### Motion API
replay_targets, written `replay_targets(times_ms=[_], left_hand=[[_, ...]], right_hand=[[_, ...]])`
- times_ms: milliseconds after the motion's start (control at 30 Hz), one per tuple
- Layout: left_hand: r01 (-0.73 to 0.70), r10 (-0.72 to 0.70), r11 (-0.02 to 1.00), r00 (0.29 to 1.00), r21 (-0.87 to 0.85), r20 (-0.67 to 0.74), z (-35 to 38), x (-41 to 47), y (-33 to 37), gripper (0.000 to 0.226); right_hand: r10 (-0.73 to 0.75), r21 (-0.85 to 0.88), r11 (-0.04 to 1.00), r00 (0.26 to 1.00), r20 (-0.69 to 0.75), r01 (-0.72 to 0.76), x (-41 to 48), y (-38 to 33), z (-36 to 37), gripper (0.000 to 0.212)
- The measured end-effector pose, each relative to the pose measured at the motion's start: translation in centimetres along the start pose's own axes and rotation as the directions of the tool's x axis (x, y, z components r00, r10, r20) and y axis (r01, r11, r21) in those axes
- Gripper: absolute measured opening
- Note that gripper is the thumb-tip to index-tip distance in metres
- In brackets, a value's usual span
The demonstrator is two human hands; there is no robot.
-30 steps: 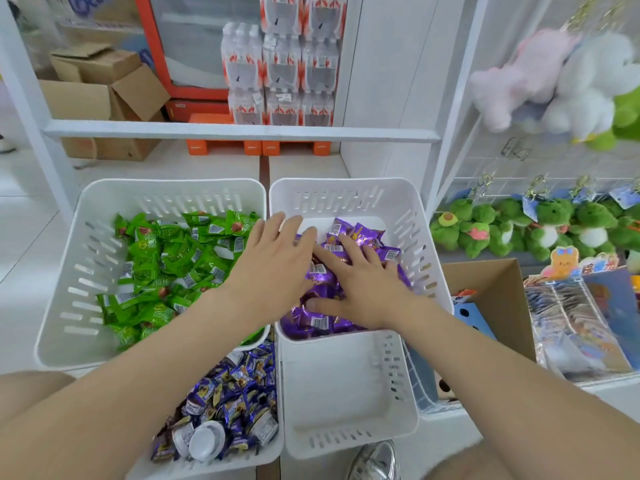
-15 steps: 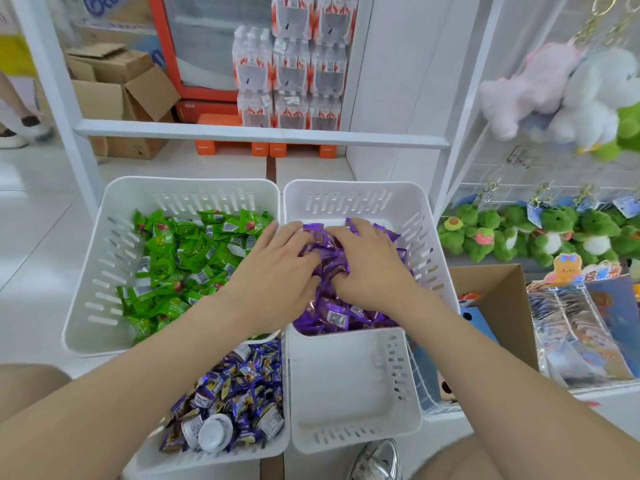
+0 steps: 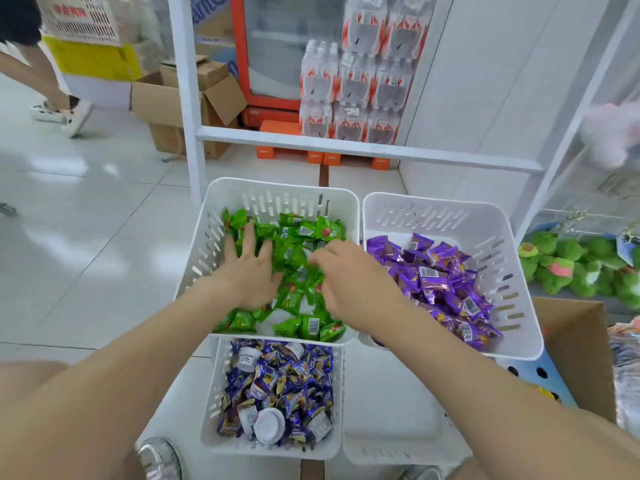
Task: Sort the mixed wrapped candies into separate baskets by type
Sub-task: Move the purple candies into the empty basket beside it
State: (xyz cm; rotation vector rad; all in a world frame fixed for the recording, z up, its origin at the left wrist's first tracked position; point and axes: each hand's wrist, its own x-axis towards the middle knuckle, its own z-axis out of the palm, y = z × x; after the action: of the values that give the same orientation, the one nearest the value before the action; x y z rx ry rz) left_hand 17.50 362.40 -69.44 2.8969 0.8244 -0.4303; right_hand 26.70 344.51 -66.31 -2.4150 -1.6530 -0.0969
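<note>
Both of my hands are in the white basket (image 3: 284, 188) of green wrapped candies (image 3: 301, 233). My left hand (image 3: 247, 268) lies flat on the pile with its fingers spread. My right hand (image 3: 346, 275) reaches in from the right, its fingers bent loosely over the green candies, and I see nothing held in it. To the right, a second basket (image 3: 433, 202) holds purple wrapped candies (image 3: 440, 271). In front, a lower basket (image 3: 270, 448) holds blue-purple candies (image 3: 294, 372) and small white cups (image 3: 268, 426).
Part of another white basket (image 3: 398, 410) shows under the purple one. A cardboard box (image 3: 581, 341) and green plush toys (image 3: 581, 265) are at the right. A white shelf rail (image 3: 346, 147) crosses behind the baskets. A person's legs (image 3: 52, 98) are on the floor at far left.
Both hands left the purple candies and moved left into the green candy basket. The view swung left, and a person walking came into sight at far left.
</note>
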Motion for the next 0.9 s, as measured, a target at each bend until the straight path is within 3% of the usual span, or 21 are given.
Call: replay_targets(times_ms=[133,200,333,467,567,700,800,900], left_hand=[[-0.144,0.149,0.989,0.968,-0.041,0.203,2.1,-1.2,1.0,0.073],[-0.180,0.183,0.983,0.957,-0.034,0.224,2.7,-2.3,1.4,0.075],[-0.188,0.184,0.981,0.978,0.040,0.099,1.0,-3.7,0.0,0.058],[-0.174,0.167,0.982,0.982,0.073,0.092,0.5,-4.3,-2.6,0.036],[-0.189,0.182,0.980,0.978,0.065,0.105,-0.2,-4.9,-3.0,0.027],[-0.238,0.239,0.971,0.967,0.024,-0.092,-1.9,-5.9,-2.0,0.017],[-0.217,0.219,0.976,0.956,0.033,-0.195,-2.4,-7.8,-0.9,0.020],[-0.163,0.177,0.984,0.955,0.077,-0.236,-2.5,-10.8,0.5,0.033]], right_hand=[[0.068,-0.155,0.987,0.985,0.157,-0.043,2.2,-1.1,1.6,0.044],[0.099,-0.196,0.979,0.974,0.205,-0.058,2.9,-1.3,1.6,0.045],[0.138,-0.195,0.976,0.965,0.223,-0.095,3.6,-1.7,1.5,0.041],[0.168,-0.146,0.980,0.953,0.251,-0.134,3.7,-1.8,1.5,0.037],[0.097,-0.023,0.995,0.954,0.284,-0.095,3.6,-2.2,1.2,0.041],[0.001,0.109,0.994,0.974,0.229,-0.026,2.2,-3.4,0.4,0.041],[0.013,0.058,0.998,0.982,0.190,-0.024,0.2,-4.5,-0.2,0.030],[0.009,0.028,0.999,0.971,0.240,-0.016,-1.8,-5.8,-1.2,0.021]])
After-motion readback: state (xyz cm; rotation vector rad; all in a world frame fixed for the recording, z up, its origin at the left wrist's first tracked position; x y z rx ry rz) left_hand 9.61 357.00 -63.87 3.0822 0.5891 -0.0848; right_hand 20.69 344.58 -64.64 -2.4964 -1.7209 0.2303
